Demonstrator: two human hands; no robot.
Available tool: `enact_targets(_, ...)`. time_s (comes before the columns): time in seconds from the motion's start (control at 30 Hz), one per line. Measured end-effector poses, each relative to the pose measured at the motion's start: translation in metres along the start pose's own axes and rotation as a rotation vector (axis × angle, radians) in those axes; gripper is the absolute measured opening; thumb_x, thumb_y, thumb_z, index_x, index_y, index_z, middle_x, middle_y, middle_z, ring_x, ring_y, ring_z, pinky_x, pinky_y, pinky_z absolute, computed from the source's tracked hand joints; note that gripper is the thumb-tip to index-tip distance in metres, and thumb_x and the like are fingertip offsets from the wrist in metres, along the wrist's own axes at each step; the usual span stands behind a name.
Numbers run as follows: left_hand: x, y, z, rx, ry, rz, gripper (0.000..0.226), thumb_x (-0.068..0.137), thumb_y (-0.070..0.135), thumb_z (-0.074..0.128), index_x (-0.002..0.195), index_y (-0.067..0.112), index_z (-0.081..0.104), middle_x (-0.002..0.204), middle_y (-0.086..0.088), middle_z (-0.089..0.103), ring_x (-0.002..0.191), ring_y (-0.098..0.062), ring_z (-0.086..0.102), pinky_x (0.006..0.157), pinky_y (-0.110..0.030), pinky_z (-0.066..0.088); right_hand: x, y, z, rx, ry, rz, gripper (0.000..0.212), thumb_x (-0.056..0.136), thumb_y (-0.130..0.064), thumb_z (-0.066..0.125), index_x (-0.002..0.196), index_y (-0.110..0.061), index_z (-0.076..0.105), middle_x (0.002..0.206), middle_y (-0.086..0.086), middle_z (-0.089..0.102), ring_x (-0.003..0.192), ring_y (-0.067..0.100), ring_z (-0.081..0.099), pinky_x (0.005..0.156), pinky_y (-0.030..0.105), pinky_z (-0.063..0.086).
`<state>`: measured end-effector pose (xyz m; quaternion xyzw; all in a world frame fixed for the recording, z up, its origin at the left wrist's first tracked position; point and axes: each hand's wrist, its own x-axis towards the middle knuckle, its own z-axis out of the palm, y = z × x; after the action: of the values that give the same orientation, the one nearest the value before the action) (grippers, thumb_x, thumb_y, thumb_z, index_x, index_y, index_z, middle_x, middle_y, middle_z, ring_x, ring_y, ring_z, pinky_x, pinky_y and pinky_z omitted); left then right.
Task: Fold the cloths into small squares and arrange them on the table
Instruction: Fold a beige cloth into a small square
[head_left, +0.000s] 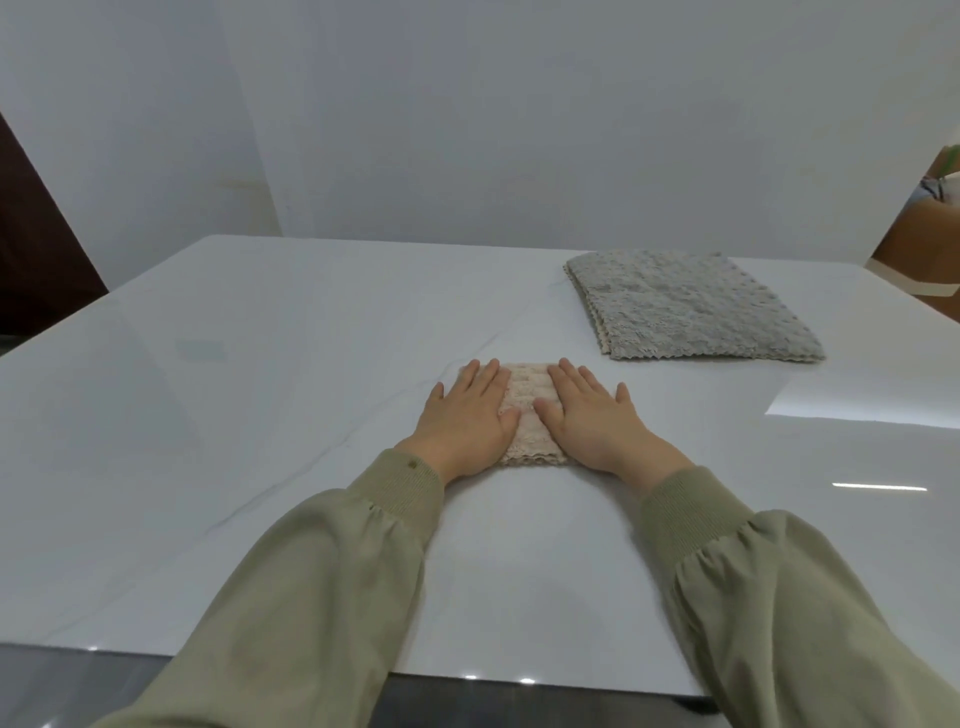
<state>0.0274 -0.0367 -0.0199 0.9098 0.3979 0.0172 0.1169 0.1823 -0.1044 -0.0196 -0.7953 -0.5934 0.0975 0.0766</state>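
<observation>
A small beige cloth (525, 400), folded into a square, lies at the middle of the white table (260, 415). My left hand (467, 421) presses flat on its left half with straight fingers. My right hand (592, 415) presses flat on its right half in the same way. Only a strip of the cloth shows between the two hands, along with its scalloped near edge. A larger grey cloth (685, 306) with a beige underside lies unfolded-looking and flat at the back right of the table, apart from both hands.
A white wall stands just behind the table's far edge. A dark brown panel (36, 249) sits at the far left and a brown piece of furniture (924, 244) at the far right. The table's near edge runs under my sleeves.
</observation>
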Motion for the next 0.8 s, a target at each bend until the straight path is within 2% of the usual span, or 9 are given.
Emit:
enact_targets(0.1, -0.003, 0.000, 0.003, -0.038, 0.089, -0.002, 0.057, 0.101, 0.041, 0.020, 0.152, 0.019, 0.007, 0.160, 0.004, -0.001, 0.146, -0.013, -0.006, 0.118, -0.043, 0.003, -0.005, -0.002, 0.003, 0.040, 0.087, 0.001, 0.060, 0.098, -0.047, 0.020, 0.151, -0.019, 0.010, 0.160, -0.002, 0.002, 0.146, 0.014, 0.002, 0.116, 0.048, -0.002)
enact_targets(0.23, -0.017, -0.002, 0.002, -0.112, 0.333, 0.080, 0.050, 0.098, 0.036, 0.037, 0.144, 0.017, 0.035, 0.154, -0.002, 0.026, 0.144, -0.018, 0.014, 0.117, -0.038, 0.011, -0.023, 0.001, 0.000, 0.313, 0.370, 0.001, 0.048, 0.098, -0.030, 0.035, 0.143, -0.011, 0.035, 0.155, 0.010, 0.023, 0.142, 0.022, 0.021, 0.117, 0.044, 0.013)
enact_targets(0.33, -0.031, 0.000, 0.000, -0.159, 0.456, 0.259, 0.049, 0.087, 0.044, 0.047, 0.127, 0.016, 0.056, 0.135, -0.001, 0.049, 0.129, -0.017, 0.036, 0.111, -0.036, 0.027, -0.040, 0.010, -0.002, 0.390, 0.414, -0.005, 0.040, 0.094, -0.023, 0.046, 0.131, -0.007, 0.047, 0.138, 0.012, 0.046, 0.129, 0.026, 0.040, 0.105, 0.033, 0.030)
enact_targets(0.4, -0.039, 0.003, 0.001, -0.170, 0.520, 0.364, 0.049, 0.078, 0.047, 0.053, 0.113, 0.015, 0.064, 0.117, -0.001, 0.058, 0.114, -0.018, 0.048, 0.100, -0.034, 0.039, -0.052, 0.016, -0.002, 0.430, 0.389, 0.013, 0.038, 0.092, -0.022, 0.050, 0.128, -0.010, 0.050, 0.129, 0.007, 0.053, 0.120, 0.021, 0.046, 0.096, 0.028, 0.033)
enact_targets(0.53, -0.049, 0.008, 0.008, -0.098, 0.510, 0.462, 0.022, 0.074, 0.024, 0.069, 0.093, 0.014, 0.068, 0.095, 0.000, 0.062, 0.090, -0.020, 0.053, 0.077, -0.036, 0.048, -0.071, 0.022, -0.003, 0.477, 0.294, -0.010, 0.037, 0.087, -0.025, 0.060, 0.121, -0.017, 0.053, 0.112, 0.000, 0.059, 0.103, 0.014, 0.053, 0.085, 0.025, 0.038)
enact_targets(0.6, -0.048, 0.006, 0.009, -0.041, 0.520, 0.496, 0.014, 0.077, 0.014, 0.065, 0.090, 0.012, 0.070, 0.089, 0.000, 0.065, 0.084, -0.022, 0.056, 0.070, -0.036, 0.050, -0.077, 0.022, -0.001, 0.390, 0.281, -0.050, 0.038, 0.084, -0.025, 0.063, 0.119, -0.017, 0.053, 0.108, 0.001, 0.060, 0.101, 0.017, 0.053, 0.084, 0.026, 0.040)
enact_targets(0.67, -0.046, 0.005, 0.010, 0.014, 0.548, 0.535, 0.013, 0.076, 0.009, 0.061, 0.084, 0.012, 0.071, 0.082, 0.000, 0.067, 0.077, -0.024, 0.059, 0.062, -0.031, 0.050, -0.080, 0.021, 0.001, 0.297, 0.275, -0.085, 0.039, 0.083, -0.024, 0.063, 0.120, -0.016, 0.055, 0.112, 0.003, 0.061, 0.108, 0.019, 0.052, 0.089, 0.026, 0.039)
enact_targets(0.8, -0.045, 0.004, 0.009, 0.061, 0.538, 0.522, 0.013, 0.076, 0.012, 0.056, 0.076, 0.013, 0.068, 0.074, 0.002, 0.065, 0.072, -0.022, 0.059, 0.050, -0.031, 0.049, -0.076, 0.013, 0.005, 0.218, 0.377, -0.061, 0.031, 0.084, -0.018, 0.061, 0.114, -0.012, 0.061, 0.107, 0.007, 0.064, 0.107, 0.025, 0.054, 0.086, 0.030, 0.039)
